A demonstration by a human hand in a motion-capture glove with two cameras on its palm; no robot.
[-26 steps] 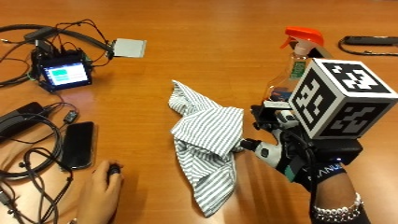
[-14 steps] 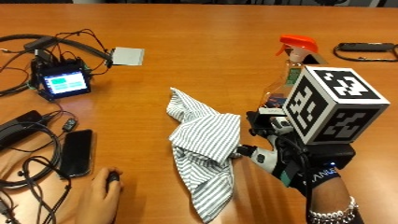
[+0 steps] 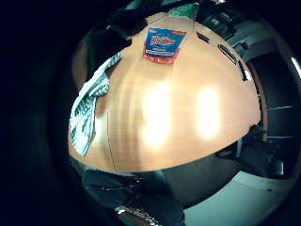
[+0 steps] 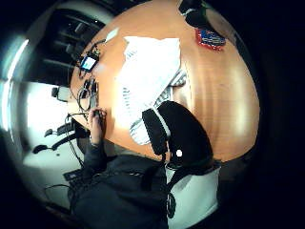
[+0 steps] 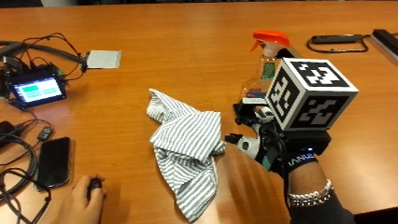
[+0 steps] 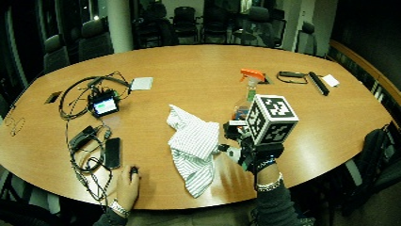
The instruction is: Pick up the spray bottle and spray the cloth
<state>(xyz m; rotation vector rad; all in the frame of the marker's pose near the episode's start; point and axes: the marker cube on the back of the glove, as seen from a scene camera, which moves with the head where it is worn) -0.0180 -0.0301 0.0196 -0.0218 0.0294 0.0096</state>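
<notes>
Gloved right hand (image 5: 264, 135) between cloth (image 5: 187, 140) and spray bottle (image 5: 264, 70), phone (image 5: 54, 161) nearby

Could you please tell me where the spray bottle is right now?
In the outside view, the spray bottle stands upright on the table, just beyond the gloved right hand and right of the striped cloth.

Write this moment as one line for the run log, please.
stage: reaching | right hand: near spray bottle, not gripping | bottle: upright on table, orange trigger | cloth: crumpled, beside hand | spray: not yet
</notes>
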